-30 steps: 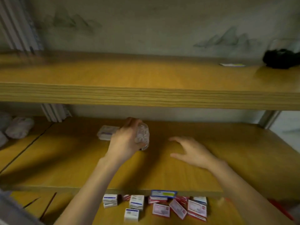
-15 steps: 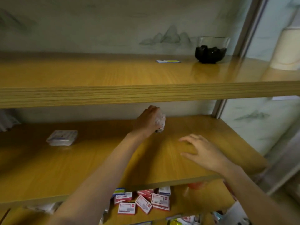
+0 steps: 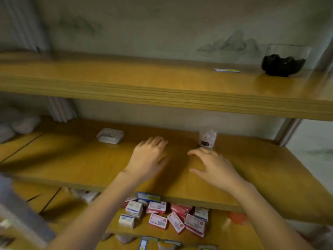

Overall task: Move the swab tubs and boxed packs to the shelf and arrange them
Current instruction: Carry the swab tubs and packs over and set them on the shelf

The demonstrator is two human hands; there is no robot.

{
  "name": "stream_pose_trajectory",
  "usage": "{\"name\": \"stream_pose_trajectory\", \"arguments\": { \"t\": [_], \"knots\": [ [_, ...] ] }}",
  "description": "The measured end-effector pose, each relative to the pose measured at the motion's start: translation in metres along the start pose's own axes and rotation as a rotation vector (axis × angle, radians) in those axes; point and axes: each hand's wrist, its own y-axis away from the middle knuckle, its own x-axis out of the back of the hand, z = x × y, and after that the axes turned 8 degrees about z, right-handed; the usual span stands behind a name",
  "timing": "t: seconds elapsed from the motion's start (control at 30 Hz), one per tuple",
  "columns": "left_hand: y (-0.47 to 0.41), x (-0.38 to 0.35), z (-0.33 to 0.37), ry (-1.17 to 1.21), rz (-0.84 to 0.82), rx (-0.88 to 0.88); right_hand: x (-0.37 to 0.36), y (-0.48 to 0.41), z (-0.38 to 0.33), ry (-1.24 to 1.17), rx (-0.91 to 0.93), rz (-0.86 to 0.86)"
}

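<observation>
A clear swab tub [image 3: 207,139] with a white label stands upright at the back of the middle shelf [image 3: 90,165]. My left hand [image 3: 149,157] hovers over that shelf with fingers spread, holding nothing, to the left of the tub. My right hand [image 3: 214,166] is open too, its fingertips just in front of the tub. A flat white pack [image 3: 110,135] lies further left on the same shelf. Several red-and-white and blue-and-white boxed packs [image 3: 162,213] lie jumbled on the lower shelf below my forearms.
The upper shelf [image 3: 162,94] overhangs the middle one and carries a glass bowl of dark stuff [image 3: 282,63] and a flat card [image 3: 227,70]. White bundles [image 3: 21,123] sit at the far left. A metal upright [image 3: 288,132] bounds the right end.
My left hand let go of the swab tub, which now stands at the back of the middle shelf, and drew back leftward. The view swung back left.
</observation>
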Motion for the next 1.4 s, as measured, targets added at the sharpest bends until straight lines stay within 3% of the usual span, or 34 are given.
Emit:
{"name": "stream_pose_trajectory", "arguments": {
  "t": [0.3, 0.6, 0.97, 1.4],
  "knots": [
    [0.142, 0.102, -0.100, -0.291, -0.135, 0.410, -0.048, -0.054, -0.141, -0.092, 0.437, -0.012],
    [0.250, 0.171, -0.183, -0.377, -0.146, 0.694, -0.081, -0.064, -0.292, -0.182, 0.677, -0.049],
    [0.351, 0.244, -0.305, -0.422, -0.133, 0.741, -0.130, -0.072, -0.481, -0.223, 0.700, -0.052],
    [0.374, 0.253, -0.431, -0.313, -0.115, 0.667, -0.185, -0.132, -0.589, -0.277, 0.624, -0.124]
  ]
}}
